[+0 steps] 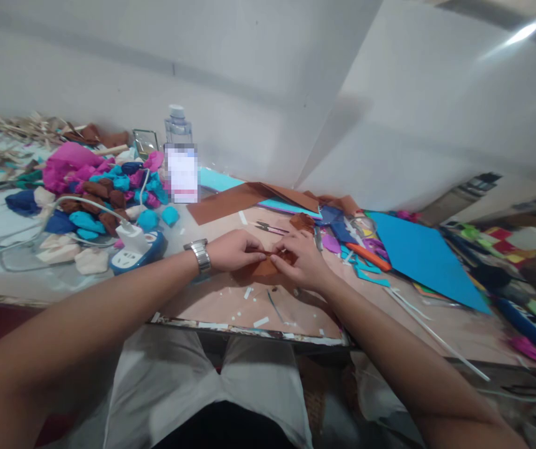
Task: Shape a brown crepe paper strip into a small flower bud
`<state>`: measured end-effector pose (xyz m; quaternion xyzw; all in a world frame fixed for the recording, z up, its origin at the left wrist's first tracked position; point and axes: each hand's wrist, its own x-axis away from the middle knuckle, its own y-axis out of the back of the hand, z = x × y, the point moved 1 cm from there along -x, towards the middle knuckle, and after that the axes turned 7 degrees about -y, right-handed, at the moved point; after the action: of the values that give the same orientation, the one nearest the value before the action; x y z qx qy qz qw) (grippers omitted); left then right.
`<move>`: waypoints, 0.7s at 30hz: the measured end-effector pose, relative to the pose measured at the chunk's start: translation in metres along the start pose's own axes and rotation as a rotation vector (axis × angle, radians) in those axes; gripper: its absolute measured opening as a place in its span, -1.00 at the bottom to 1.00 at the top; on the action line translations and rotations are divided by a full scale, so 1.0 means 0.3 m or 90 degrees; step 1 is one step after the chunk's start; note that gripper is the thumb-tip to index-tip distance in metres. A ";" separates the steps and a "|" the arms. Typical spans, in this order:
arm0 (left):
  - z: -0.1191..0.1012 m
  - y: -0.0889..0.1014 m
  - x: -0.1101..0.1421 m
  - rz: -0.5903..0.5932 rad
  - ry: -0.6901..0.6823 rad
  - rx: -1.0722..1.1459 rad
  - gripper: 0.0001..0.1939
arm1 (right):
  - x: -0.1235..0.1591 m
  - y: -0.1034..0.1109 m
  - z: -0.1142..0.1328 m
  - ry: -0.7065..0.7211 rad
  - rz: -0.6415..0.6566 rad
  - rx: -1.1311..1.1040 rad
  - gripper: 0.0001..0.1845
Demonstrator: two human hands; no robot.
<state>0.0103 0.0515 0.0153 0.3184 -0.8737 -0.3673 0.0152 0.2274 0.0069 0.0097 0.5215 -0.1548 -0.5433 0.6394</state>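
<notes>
Evidently, both hands are on one workpiece, a brown paper piece (249, 269) at the centre of the frame, above the bench's (177, 305) near edge. I find the left hand (234, 251) clamped on its upper edge between thumb and forefinger; the right hand (301, 259) appears closed on the same edge, though its fingers hide part of the contact. The two thumbs stand nearly tip to tip, in my judgement so that only a short stretch of edge lies between them and can be kept even. The body of the piece hangs below the grip, probably left free so as not to crease.

Surroundings: just above the hands I note a slim dark tool (272, 228), type uncertain, and a crumpled brown bundle (301, 221), both apt to be knocked by a forward reach. Right of centre, an orange utility knife (369, 257) lies among scraps, short of a large blue sheet (429, 255); its blade state cannot be told. At left of centre, a power strip (139, 254) with a white plug (130, 237) crowds the left forearm. Beyond it, a pile of coloured paper bundles (71, 165) and a phone (182, 173), before a clear bottle (178, 128), limit room towards the upper left.
</notes>
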 end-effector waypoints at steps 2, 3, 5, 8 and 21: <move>-0.003 -0.002 0.002 0.001 0.003 0.010 -0.60 | 0.000 -0.001 0.004 0.004 -0.006 -0.002 -0.91; -0.004 -0.003 0.003 0.001 0.007 0.012 -0.60 | -0.001 -0.001 0.005 0.008 -0.009 -0.002 -0.91; -0.004 -0.006 0.005 0.006 0.016 0.012 -0.61 | -0.002 -0.001 0.007 0.014 -0.014 0.001 -0.91; 0.003 -0.014 0.006 0.007 0.024 0.015 -0.62 | -0.004 0.001 0.010 0.016 -0.012 0.009 -0.89; 0.032 -0.036 0.004 -0.005 0.081 0.206 -0.72 | -0.002 -0.002 0.017 0.046 -0.049 0.001 -0.92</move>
<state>0.0127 0.0514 0.0010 0.3429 -0.9174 -0.2013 0.0175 0.2229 0.0048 0.0116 0.5472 -0.1116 -0.5482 0.6225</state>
